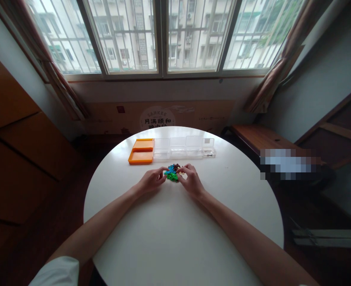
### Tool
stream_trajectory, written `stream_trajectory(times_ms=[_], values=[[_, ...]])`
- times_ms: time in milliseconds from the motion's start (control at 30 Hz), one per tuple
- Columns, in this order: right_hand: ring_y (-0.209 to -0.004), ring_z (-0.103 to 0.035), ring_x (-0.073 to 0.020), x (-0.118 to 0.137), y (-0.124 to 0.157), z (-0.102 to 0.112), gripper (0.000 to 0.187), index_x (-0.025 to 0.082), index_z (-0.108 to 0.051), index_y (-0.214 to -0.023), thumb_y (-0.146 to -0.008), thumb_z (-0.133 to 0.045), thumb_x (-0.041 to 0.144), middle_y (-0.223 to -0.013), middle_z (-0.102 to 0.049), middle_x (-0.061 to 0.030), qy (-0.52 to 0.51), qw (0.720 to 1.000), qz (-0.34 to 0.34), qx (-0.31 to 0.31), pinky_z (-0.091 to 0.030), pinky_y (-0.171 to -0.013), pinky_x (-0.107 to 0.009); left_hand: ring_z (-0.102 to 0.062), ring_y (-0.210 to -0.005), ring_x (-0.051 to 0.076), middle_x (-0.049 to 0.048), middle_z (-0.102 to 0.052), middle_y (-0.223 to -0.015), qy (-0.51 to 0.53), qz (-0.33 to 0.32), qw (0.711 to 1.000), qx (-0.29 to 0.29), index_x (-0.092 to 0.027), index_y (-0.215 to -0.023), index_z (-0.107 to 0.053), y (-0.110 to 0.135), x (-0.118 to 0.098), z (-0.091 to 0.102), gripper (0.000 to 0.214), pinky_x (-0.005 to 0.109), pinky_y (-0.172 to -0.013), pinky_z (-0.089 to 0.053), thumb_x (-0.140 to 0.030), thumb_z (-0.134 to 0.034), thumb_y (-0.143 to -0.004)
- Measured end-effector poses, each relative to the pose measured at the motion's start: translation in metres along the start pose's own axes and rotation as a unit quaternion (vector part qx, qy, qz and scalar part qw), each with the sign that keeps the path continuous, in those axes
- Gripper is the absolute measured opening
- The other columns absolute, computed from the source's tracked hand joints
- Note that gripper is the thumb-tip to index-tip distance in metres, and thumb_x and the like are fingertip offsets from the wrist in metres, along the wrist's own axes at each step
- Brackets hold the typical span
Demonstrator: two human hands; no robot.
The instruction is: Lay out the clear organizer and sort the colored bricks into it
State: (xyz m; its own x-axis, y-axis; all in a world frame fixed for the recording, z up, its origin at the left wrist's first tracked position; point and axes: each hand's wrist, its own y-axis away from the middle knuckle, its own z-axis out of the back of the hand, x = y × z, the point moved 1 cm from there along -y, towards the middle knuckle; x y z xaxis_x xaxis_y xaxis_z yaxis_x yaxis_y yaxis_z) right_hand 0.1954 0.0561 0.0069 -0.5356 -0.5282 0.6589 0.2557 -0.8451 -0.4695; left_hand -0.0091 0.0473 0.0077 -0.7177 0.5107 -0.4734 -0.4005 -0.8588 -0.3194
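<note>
A small heap of tiny coloured pieces (172, 173), blue, green, dark brown and some pale yellow, lies on the white round table (175, 230). The pieces are too small to name by kind. From the left, my left hand (152, 179) reaches the heap's edge, its index finger and thumb apart and nothing visible between them. On the opposite side my right hand (191, 182) curves thumb and index finger toward the heap, with a gap between the fingers. Both hands rest close to the tabletop, and their fingertips seem to touch the outer pieces.
Behind the heap stand an open orange case (141, 156) and a row of clear plastic boxes (178, 153) with raised lids. Something small and dark is in the rightmost one. A wooden bench (255, 137) is at the right, beneath a window (163, 39).
</note>
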Motion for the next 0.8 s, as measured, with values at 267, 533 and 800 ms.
stream_trajectory(times_ms=[267, 533, 800], values=[[-0.083, -0.052, -0.0180, -0.0001, 0.0010, -0.0018, 0.011, 0.018, -0.062, -0.081, -0.078, -0.061, 0.029, -0.082, -0.052, -0.0038, 0.044, 0.998, -0.006, 0.053, -0.042, -0.079, -0.032, -0.044, -0.051, 0.007, -0.0051, -0.054, -0.062, -0.002, -0.005, 1.000, 0.001, -0.022, -0.113, -0.057, -0.0004, 0.0000, -0.0004, 0.031, 0.017, -0.054, -0.032, -0.025, -0.047, -0.084], [-0.085, -0.051, -0.0188, 0.0028, 0.0021, -0.0021, 0.014, 0.019, -0.061, -0.083, -0.073, -0.065, 0.029, -0.085, -0.051, -0.0040, 0.083, 0.994, -0.006, 0.070, -0.041, -0.082, -0.032, -0.044, -0.052, 0.007, -0.0046, -0.055, -0.064, -0.005, -0.006, 1.000, 0.006, -0.022, -0.113, -0.056, -0.0011, 0.0001, -0.0004, 0.031, 0.018, -0.053, -0.032, -0.026, -0.046, -0.084], [-0.084, -0.052, -0.0180, 0.0022, 0.0017, -0.0027, 0.007, 0.019, -0.062, -0.080, -0.074, -0.064, 0.023, -0.084, -0.051, -0.0037, 0.063, 0.996, -0.002, 0.061, -0.042, -0.081, -0.032, -0.044, -0.052, 0.007, -0.0050, -0.054, -0.064, -0.004, -0.010, 1.000, 0.007, -0.021, -0.114, -0.056, -0.0009, 0.0016, -0.0020, 0.031, 0.017, -0.054, -0.032, -0.025, -0.047, -0.084]])
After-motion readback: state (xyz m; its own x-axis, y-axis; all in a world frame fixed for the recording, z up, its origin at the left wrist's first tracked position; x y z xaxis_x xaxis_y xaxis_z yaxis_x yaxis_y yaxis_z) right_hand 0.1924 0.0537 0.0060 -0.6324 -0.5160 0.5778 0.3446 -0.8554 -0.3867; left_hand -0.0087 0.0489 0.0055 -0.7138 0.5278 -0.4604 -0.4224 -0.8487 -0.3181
